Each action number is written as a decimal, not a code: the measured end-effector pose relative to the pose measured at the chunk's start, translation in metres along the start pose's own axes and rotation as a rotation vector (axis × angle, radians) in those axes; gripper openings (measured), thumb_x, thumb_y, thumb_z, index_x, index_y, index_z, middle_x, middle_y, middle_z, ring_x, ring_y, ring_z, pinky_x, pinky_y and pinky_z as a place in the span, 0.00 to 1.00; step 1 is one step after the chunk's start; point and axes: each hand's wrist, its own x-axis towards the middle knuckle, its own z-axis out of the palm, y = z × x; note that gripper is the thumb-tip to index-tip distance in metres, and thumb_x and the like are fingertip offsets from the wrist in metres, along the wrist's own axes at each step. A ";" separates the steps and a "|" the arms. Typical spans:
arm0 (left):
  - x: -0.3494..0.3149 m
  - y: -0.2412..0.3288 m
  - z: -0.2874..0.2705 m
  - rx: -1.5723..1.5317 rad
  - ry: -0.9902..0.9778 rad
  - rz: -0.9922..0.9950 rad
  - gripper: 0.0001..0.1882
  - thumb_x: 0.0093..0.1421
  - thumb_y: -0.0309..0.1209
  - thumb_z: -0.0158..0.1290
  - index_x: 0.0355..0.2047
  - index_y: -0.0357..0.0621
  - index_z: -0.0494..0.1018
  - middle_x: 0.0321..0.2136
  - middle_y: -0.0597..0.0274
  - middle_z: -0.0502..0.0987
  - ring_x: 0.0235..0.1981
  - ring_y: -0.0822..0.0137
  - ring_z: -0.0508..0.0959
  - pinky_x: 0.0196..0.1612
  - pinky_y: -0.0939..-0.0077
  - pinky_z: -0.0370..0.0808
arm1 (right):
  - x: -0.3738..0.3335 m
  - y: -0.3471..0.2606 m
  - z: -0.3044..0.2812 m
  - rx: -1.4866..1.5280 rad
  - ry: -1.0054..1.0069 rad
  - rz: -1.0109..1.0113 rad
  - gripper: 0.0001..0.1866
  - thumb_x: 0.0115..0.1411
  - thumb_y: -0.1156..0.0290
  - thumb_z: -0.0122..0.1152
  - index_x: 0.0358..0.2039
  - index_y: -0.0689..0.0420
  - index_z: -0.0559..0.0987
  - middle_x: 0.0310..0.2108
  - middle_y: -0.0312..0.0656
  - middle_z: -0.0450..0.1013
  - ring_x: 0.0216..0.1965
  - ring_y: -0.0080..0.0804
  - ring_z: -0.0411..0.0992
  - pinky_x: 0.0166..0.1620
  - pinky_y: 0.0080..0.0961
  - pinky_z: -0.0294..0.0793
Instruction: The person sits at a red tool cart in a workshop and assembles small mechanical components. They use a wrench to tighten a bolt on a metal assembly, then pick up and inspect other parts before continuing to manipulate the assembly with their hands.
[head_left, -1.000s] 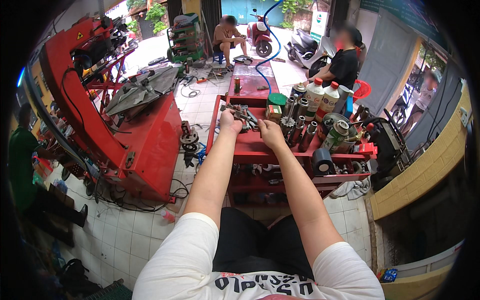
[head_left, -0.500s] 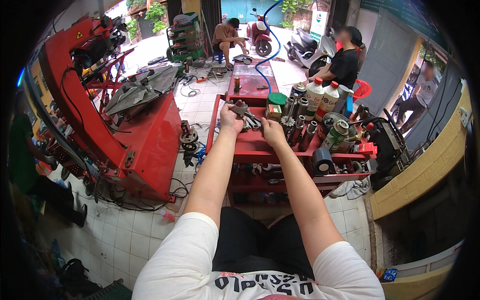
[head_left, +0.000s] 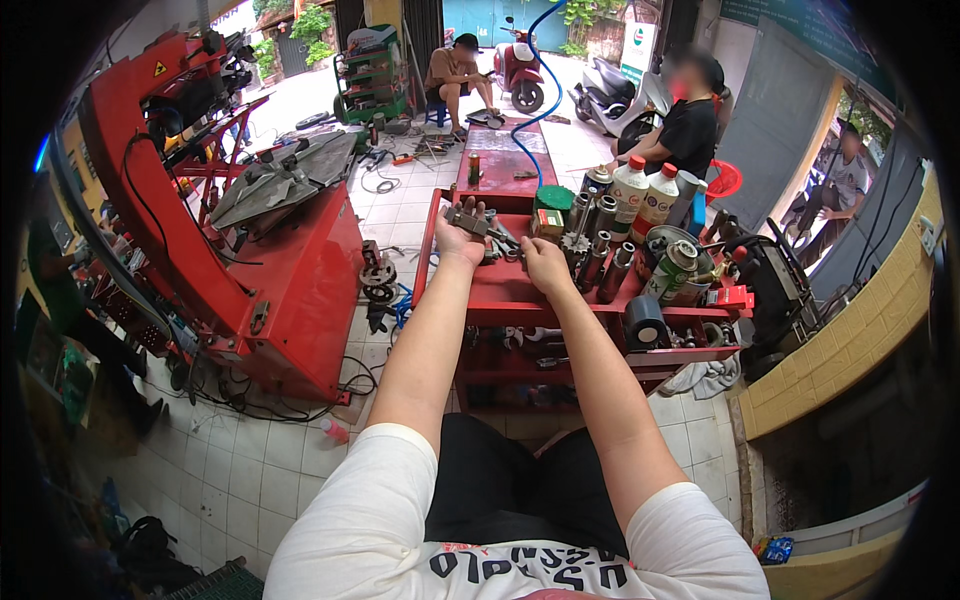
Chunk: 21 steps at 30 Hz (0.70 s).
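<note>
Across the palm of my left hand [head_left: 460,242] rests a grey metal tool [head_left: 469,221] with a blocky head; its exact kind is too small to tell. The fingers of that hand curl up behind the tool. My right hand [head_left: 545,268] is closed beside it, thumb towards the far side, around what looks like the near right end of the same tool; the fingers hide the grip. Both hands are over the open top tray of a red tool cart [head_left: 500,290]. Several metal tools lie in the tray beneath them.
Right of my hands stand a green-lidded tin [head_left: 553,201], long metal sockets [head_left: 617,272], red-capped bottles [head_left: 629,188] and a spray can [head_left: 676,265]. A blue hose [head_left: 520,130] hangs beyond. At left is a red machine [head_left: 290,310]. Two people sit farther off.
The tool in my left hand has turned, showing its blocky head more broadly, and the left fingers have shifted around it. My right hand stays nearly still.
</note>
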 end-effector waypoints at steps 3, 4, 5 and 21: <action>-0.005 -0.004 0.005 -0.008 0.070 0.008 0.18 0.71 0.51 0.38 0.41 0.56 0.71 0.42 0.70 0.83 0.47 0.61 0.81 0.54 0.36 0.69 | 0.001 0.010 0.004 0.087 -0.038 -0.031 0.18 0.68 0.60 0.61 0.41 0.65 0.80 0.29 0.42 0.80 0.29 0.27 0.76 0.36 0.28 0.74; -0.006 -0.006 0.008 0.000 0.066 0.006 0.17 0.71 0.51 0.38 0.40 0.56 0.71 0.42 0.71 0.83 0.47 0.61 0.81 0.54 0.36 0.69 | 0.003 0.016 0.004 0.057 -0.015 -0.067 0.17 0.67 0.60 0.62 0.41 0.64 0.81 0.29 0.43 0.81 0.29 0.29 0.77 0.37 0.29 0.75; -0.007 -0.008 0.010 0.008 0.061 0.002 0.17 0.71 0.50 0.38 0.40 0.56 0.70 0.42 0.72 0.83 0.47 0.62 0.81 0.53 0.37 0.69 | 0.005 0.022 0.003 0.026 0.009 -0.103 0.16 0.66 0.61 0.63 0.42 0.64 0.81 0.30 0.43 0.82 0.29 0.30 0.78 0.38 0.30 0.76; 0.010 -0.001 -0.013 0.006 -0.035 -0.040 0.13 0.73 0.45 0.39 0.47 0.67 0.74 0.50 0.81 0.81 0.50 0.64 0.80 0.51 0.39 0.69 | -0.002 0.007 -0.001 -0.075 -0.019 -0.044 0.20 0.70 0.56 0.53 0.37 0.61 0.84 0.32 0.56 0.80 0.39 0.54 0.79 0.45 0.43 0.74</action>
